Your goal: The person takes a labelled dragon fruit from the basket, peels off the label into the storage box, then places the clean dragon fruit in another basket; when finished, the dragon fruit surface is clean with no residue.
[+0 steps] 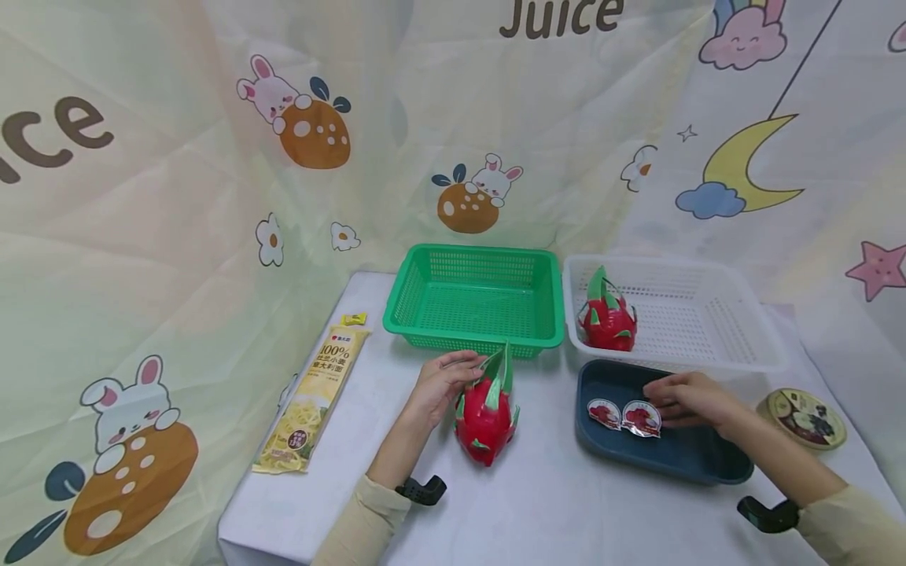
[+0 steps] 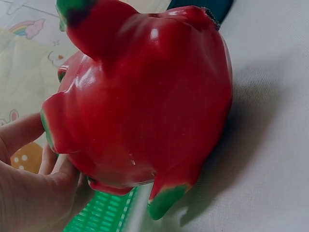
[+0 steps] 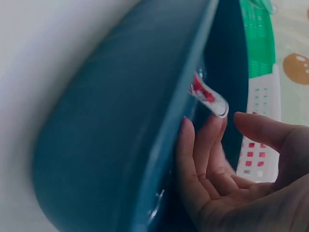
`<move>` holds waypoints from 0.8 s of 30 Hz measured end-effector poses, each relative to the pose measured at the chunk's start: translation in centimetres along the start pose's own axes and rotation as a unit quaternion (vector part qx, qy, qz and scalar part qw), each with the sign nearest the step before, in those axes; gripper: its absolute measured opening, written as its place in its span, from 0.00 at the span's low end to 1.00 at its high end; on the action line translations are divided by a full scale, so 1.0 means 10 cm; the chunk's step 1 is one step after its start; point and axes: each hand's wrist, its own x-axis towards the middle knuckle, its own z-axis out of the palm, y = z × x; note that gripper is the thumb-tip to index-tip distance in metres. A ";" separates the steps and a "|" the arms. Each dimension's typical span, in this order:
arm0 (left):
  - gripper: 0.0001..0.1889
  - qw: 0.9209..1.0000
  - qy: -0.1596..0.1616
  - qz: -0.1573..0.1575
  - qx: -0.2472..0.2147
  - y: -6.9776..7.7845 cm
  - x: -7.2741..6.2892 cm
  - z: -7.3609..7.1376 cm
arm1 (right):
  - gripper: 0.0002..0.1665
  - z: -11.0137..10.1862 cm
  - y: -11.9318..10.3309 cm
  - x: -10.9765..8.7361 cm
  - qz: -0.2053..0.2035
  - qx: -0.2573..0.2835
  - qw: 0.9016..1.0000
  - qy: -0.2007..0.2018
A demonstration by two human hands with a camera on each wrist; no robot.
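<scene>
A red dragon fruit (image 1: 484, 420) with green leaf tips lies on the white table in front of the green basket. My left hand (image 1: 446, 383) holds it by its leafy top end; in the left wrist view the dragon fruit (image 2: 149, 96) hides part of the fingers. My right hand (image 1: 697, 401) is inside the dark blue tray (image 1: 658, 465), its fingertips at the edge of two small silver-rimmed packs (image 1: 640, 419) with red print. Up close, a fingertip meets the pack's rim (image 3: 210, 96), while the thumb stays apart from it.
Behind stand a green basket (image 1: 396, 318) and a white basket (image 1: 708, 365), the white one holding another dragon fruit (image 1: 610, 322). Spaghetti in a yellow pack (image 1: 311, 401) and a small yellow packet (image 1: 353, 319) lie at left. A round tin (image 1: 805, 418) is right of the tray.
</scene>
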 end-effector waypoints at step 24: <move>0.24 1.000 0.010 -0.003 0.003 0.01 -0.02 -0.03 | 0.35 0.17 0.02 -0.07 -0.029 -0.147 0.987 0.052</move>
